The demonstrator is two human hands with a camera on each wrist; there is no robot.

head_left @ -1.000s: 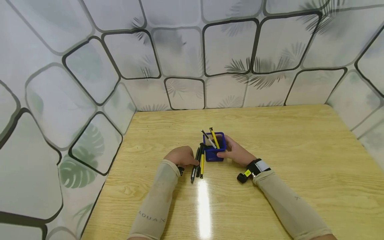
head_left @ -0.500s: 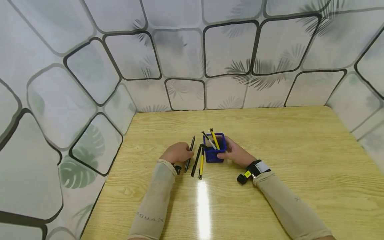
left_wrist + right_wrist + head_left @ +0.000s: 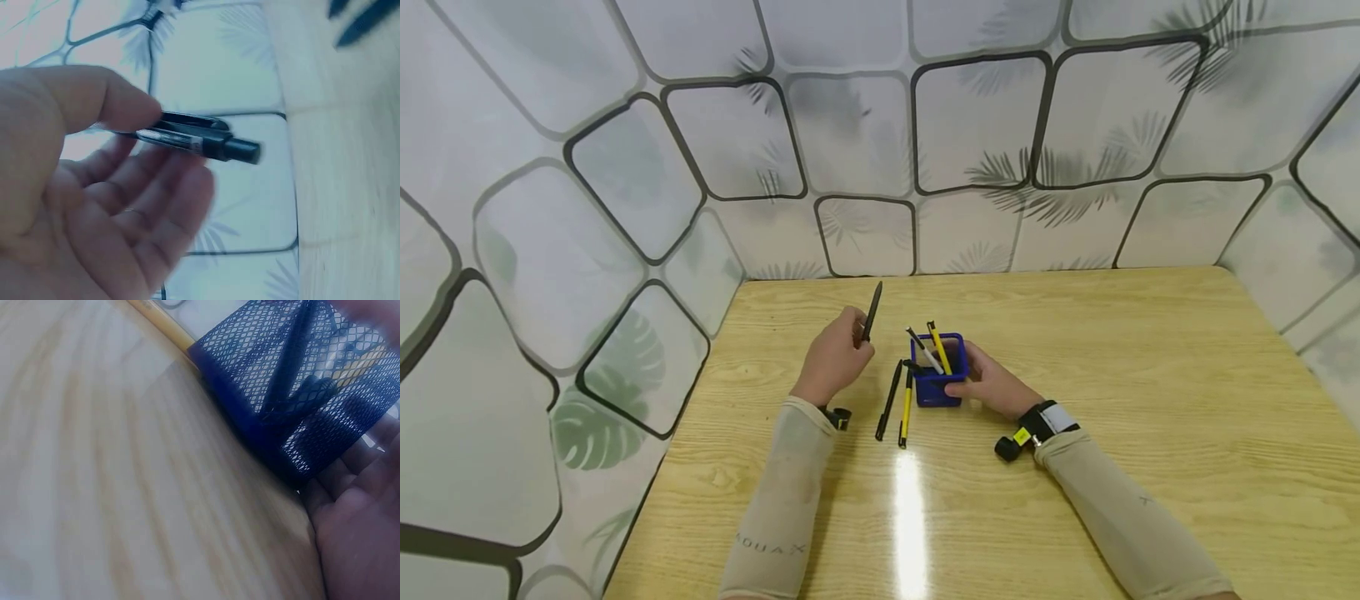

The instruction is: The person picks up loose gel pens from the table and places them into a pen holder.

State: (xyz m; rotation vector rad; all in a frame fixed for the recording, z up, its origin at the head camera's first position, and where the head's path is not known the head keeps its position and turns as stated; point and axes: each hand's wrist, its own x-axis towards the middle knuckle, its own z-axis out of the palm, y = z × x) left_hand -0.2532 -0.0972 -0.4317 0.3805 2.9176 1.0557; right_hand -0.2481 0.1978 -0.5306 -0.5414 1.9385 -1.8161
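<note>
My left hand pinches a black click pen between thumb and fingers, raised over the table with one end pointing up and away. In the left wrist view the clip and push button of that pen stick out past the thumb. My right hand grips the blue mesh pen holder from its right side, thumb on the front. The holder stands upright on the table. Inside it lean a yellow pen, a white pen with a dark end, and something black.
A black pen and a yellow pen lie on the wooden table, just left of the holder. Patterned walls rise behind the table and on its left. Each wrist wears a strapped camera.
My left hand has picked a black pen off the table beside the holder, then lifted it up and away, turning it. The right hand and holder have stayed in place.
</note>
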